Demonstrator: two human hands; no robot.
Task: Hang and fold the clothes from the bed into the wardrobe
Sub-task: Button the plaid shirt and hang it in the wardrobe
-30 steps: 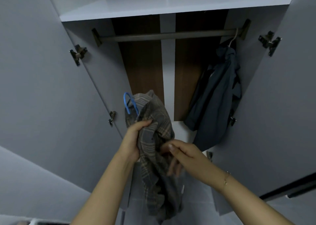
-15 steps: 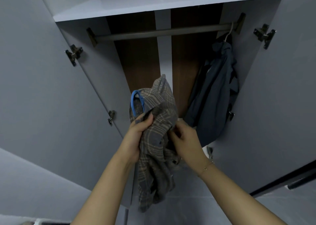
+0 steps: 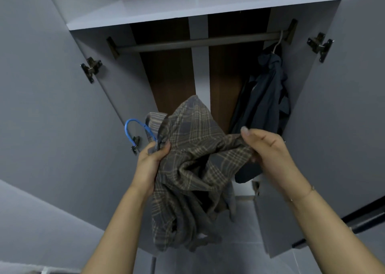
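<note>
The right hand (image 3: 268, 149) has swung out to the right, spreading the plaid shirt (image 3: 193, 149) wider in front of the open wardrobe.

Both grips are closed on the shirt, the left hand (image 3: 154, 159) bunching cloth at the blue hanger (image 3: 133, 131) below the rail (image 3: 198, 41). Pulled further, the cloth could slide off the hanger. The hanger's shoulders are buried in fabric; whether it sits inside the collar is unclear.

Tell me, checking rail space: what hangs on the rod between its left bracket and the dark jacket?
Nothing: in the head view the rod is bare from its left bracket to the dark jacket.
</note>
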